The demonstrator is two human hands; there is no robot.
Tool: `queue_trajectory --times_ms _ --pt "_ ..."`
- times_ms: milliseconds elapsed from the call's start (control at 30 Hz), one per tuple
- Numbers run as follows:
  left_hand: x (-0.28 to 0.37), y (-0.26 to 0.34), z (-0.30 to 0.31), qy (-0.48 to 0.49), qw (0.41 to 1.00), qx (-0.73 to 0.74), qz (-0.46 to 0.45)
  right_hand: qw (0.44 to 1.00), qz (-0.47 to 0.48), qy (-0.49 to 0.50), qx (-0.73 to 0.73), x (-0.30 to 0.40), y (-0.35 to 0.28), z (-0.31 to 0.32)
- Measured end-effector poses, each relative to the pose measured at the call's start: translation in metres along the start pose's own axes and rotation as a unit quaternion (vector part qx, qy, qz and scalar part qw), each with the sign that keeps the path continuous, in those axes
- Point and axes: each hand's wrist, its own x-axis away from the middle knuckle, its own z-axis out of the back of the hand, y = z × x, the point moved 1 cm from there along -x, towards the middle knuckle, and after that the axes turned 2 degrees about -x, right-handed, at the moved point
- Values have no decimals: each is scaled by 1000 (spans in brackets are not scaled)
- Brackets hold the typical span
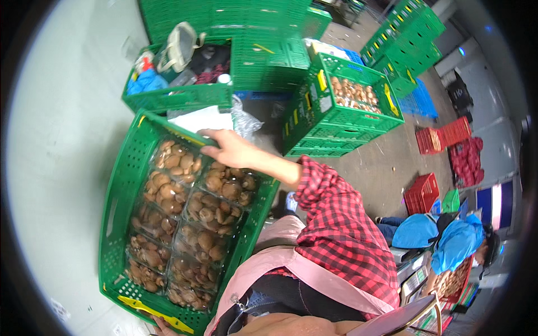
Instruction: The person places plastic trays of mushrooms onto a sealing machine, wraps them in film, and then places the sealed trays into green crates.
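Observation:
A green plastic crate [110, 218] lies before me, holding two rows of film-wrapped packs of brown mushrooms [206, 214]. My right hand [229, 149] grips the crate's far end wall, its fingers over the rim. At the near end my left hand [164, 326] is at the rim beside a yellow handle strip [155, 313]; it is mostly cut off by the picture's lower edge, and its fingers are partly under the rim. White paper [204, 119] and crumpled clear plastic film [246, 119] lie just beyond the far end.
Behind stands a green crate [180, 95] with bags and clothing. Stacked green crates [344, 110], the top one with mushrooms, stand right of it. Red crates [421, 193] are on the floor at right. A co-worker in blue [456, 243] leans over a red crate near a scale.

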Motion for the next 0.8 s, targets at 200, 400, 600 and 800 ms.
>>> queue_trajectory --times_ms 200,400,600,800 --pt "95 129 -154 -179 976 -30 -122 979 -21 203 1 131 88 219" --pt "292 211 -365 -479 796 142 -342 920 -93 382 -5 254 200 454" --pt "482 316 -586 -694 698 112 -136 848 -223 477 54 331 308 672" --pt "579 345 -710 -781 608 37 -138 814 -233 532 11 363 408 761"
